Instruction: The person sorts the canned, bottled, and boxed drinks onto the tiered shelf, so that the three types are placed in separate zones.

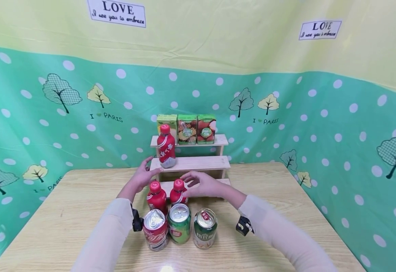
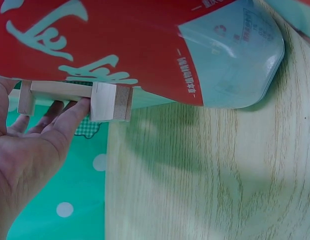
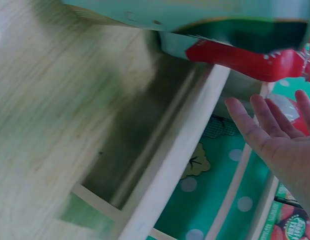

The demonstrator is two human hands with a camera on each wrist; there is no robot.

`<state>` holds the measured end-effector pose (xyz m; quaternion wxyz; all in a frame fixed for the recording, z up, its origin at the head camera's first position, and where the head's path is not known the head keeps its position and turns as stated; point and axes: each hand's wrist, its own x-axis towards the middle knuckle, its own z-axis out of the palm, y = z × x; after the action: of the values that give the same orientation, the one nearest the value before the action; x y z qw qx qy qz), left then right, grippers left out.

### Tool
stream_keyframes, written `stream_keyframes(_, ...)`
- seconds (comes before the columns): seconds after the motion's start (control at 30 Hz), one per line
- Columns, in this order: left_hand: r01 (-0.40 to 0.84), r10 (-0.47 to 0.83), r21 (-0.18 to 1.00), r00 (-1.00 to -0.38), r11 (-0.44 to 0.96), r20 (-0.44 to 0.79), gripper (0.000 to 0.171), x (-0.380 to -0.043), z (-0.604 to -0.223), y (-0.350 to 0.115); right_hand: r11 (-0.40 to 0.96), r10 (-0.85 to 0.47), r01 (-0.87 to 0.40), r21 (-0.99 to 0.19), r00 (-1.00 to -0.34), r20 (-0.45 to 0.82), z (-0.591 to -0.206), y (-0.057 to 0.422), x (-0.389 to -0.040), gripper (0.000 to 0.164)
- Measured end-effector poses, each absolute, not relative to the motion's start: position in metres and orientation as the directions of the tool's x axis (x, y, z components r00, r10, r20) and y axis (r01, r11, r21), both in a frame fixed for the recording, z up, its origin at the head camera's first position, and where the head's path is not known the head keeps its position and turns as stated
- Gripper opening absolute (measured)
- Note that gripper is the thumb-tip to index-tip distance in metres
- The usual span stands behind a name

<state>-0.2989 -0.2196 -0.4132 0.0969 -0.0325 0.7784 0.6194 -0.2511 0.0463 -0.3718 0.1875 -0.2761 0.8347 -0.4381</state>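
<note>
My left hand (image 1: 140,178) reaches to the left end of a pale wooden three-step shelf (image 1: 198,163), fingers extended. In the left wrist view those fingers lie right at the shelf's end, and a large red bottle (image 2: 120,45) fills the top. One red-capped bottle (image 1: 167,149) stands on the middle step. Two more, a left one (image 1: 156,199) and a right one (image 1: 176,196), stand before the shelf. Over the right one my right hand (image 1: 205,185) hovers, fingers loosely spread and thumb close to its neck. The right wrist view shows that bottle (image 3: 240,60) behind a can.
Nearest me stand a red can (image 1: 156,236), a green can (image 1: 179,228) and a dark green and white can (image 1: 204,233), in a row. Three juice boxes (image 1: 187,130) line the top step. A patterned curtain (image 1: 191,94) hangs behind the wooden table (image 1: 269,196).
</note>
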Motion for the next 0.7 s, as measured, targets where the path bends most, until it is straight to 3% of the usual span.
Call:
stream_keyframes(0.37,-0.171,0.068,0.957,-0.979,0.236,-0.192,0.083,-0.299,-0.413,-0.220,0.424,-0.693,-0.293,-0.857,-0.714,-0.099,-0.395,0.048,-0.249,0.062)
stream_keyframes(0.7,-0.177,0.065,0.954,-0.978,0.241,-0.198,0.084,-0.299,-0.414,-0.218,0.417,-0.694,-0.261,-0.871,-0.710,-0.120,-0.408,0.043,-0.254,0.064)
